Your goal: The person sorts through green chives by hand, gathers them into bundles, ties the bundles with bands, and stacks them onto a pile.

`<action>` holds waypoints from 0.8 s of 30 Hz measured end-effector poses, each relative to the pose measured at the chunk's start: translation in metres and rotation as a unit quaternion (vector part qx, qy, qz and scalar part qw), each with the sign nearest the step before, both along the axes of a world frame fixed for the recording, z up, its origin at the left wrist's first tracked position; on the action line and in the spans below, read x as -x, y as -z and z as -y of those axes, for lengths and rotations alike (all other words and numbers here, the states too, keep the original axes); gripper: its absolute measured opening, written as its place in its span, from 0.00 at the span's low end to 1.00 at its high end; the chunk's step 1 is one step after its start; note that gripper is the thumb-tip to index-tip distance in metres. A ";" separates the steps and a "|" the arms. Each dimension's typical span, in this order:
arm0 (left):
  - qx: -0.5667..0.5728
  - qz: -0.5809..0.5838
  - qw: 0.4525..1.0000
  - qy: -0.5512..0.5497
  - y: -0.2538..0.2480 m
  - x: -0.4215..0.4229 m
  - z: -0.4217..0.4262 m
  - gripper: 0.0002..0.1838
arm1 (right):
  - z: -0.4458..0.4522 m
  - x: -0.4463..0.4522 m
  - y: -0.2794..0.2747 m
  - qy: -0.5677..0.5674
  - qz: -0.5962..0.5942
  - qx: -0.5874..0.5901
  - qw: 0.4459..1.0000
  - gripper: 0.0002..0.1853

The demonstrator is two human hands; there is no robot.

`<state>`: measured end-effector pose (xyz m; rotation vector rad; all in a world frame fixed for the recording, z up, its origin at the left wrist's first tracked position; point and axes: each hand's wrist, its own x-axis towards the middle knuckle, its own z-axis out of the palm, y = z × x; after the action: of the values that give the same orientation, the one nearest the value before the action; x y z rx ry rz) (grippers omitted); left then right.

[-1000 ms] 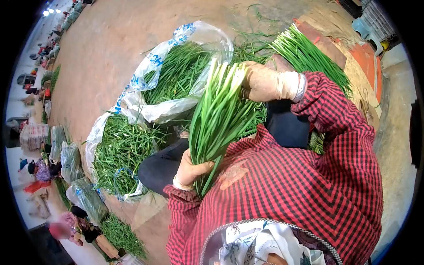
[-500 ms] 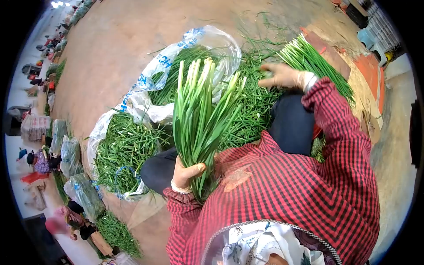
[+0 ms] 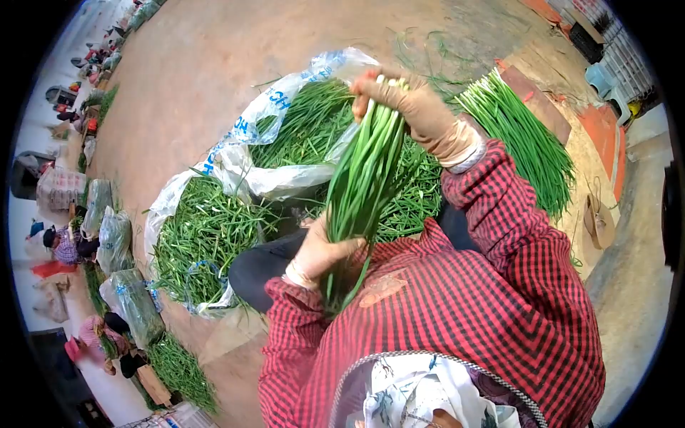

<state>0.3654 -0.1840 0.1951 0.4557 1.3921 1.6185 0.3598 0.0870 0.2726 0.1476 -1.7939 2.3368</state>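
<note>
Upright in front of my chest is a bunch of garlic chives (image 3: 367, 171), pale stem ends at the top and green leaves below. My left hand (image 3: 320, 251), in a light glove, is closed round its lower leafy part. My right hand (image 3: 421, 114), gloved too, wraps the pale stem ends from above; its palm side is hidden. A heap of loose green leaves (image 3: 417, 207) lies behind the bunch, by my legs. To the right, a sorted pile of chives (image 3: 524, 146) rests with its pale ends pointing away from me.
A clear plastic bag (image 3: 289, 182) with blue print holds long chives. Left of it, another bag (image 3: 160, 228) is full of short leafy pieces (image 3: 207, 239). A sandal (image 3: 598, 222) lies at the right. Far left are filled bags (image 3: 132, 303) and other people (image 3: 103, 335).
My right hand has come from near the sorted pile to the top of the bunch and closed on the stem ends. The bunch has shifted right and is gathered tighter.
</note>
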 end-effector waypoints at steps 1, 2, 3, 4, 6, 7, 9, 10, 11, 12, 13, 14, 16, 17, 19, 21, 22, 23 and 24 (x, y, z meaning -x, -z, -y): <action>0.020 -0.025 0.999 0.013 -0.007 0.010 0.000 0.41 | 0.002 -0.005 -0.010 -0.002 0.003 0.000 1.000 0.12; 0.023 -0.130 0.991 -0.010 -0.005 0.021 0.003 0.45 | 0.004 -0.010 -0.023 0.011 -0.033 0.025 0.999 0.12; 0.025 -0.235 0.971 -0.031 -0.004 0.033 0.006 0.50 | 0.004 -0.014 -0.034 0.026 -0.069 0.049 0.996 0.12; -0.003 -0.258 0.965 -0.041 -0.020 0.041 0.005 0.56 | 0.000 -0.012 -0.040 0.036 -0.096 -0.017 0.995 0.11; -0.039 -0.246 0.961 -0.121 -0.039 0.046 0.007 0.52 | -0.010 0.000 -0.025 0.085 -0.087 -0.138 0.983 0.12; -0.059 -0.271 0.948 -0.159 -0.046 0.051 0.004 0.50 | -0.010 0.006 -0.019 0.129 -0.080 -0.256 0.955 0.12; -0.032 -0.386 0.906 -0.171 -0.045 0.067 0.004 0.45 | 0.011 0.000 -0.011 0.115 -0.099 -0.117 0.982 0.12; -0.032 -0.385 0.906 -0.173 -0.053 0.065 -0.002 0.43 | 0.013 -0.002 -0.015 0.078 -0.095 -0.120 0.985 0.11; -0.037 -0.377 0.912 -0.157 -0.061 0.062 -0.009 0.44 | 0.015 -0.005 -0.019 0.042 -0.091 -0.121 0.988 0.11; -0.043 -0.336 0.929 -0.146 -0.065 0.056 -0.017 0.47 | 0.018 -0.005 -0.022 0.041 -0.091 -0.117 0.988 0.11; -0.053 -0.297 0.944 -0.136 -0.068 0.052 -0.027 0.50 | 0.019 -0.005 -0.027 0.012 -0.079 -0.108 0.991 0.11; -0.087 -0.268 0.953 -0.109 -0.059 0.055 -0.035 0.55 | 0.020 -0.004 -0.031 -0.017 -0.067 -0.101 0.992 0.11; -0.080 -0.240 0.967 -0.038 -0.050 0.047 -0.058 0.55 | 0.024 -0.005 -0.031 -0.026 -0.057 -0.064 0.996 0.10; -0.079 -0.184 0.980 0.009 -0.046 0.042 -0.066 0.51 | 0.026 -0.006 -0.031 -0.035 -0.045 -0.024 0.998 0.10; -0.070 -0.060 0.990 0.103 -0.047 0.031 -0.081 0.44 | 0.025 -0.010 -0.029 -0.056 -0.025 0.020 0.998 0.10; -0.096 -0.027 0.995 0.008 -0.025 0.013 -0.094 0.28 | 0.018 -0.012 -0.018 -0.055 0.018 0.040 0.998 0.15; -0.084 -0.015 0.996 -0.010 -0.020 0.011 -0.096 0.26 | 0.010 -0.017 -0.017 -0.070 0.047 0.045 0.995 0.31; -0.072 -0.002 0.997 -0.024 -0.017 0.010 -0.098 0.23 | 0.003 -0.019 -0.006 -0.060 0.044 0.046 0.996 0.31; -0.023 -0.035 0.998 -0.055 -0.017 0.011 -0.099 0.21 | -0.005 -0.021 0.016 0.004 0.028 0.005 1.000 0.39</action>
<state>0.3543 -0.0849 0.2122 0.4735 1.4573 1.7404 0.3803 0.0915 0.2568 0.0728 -1.8037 2.3664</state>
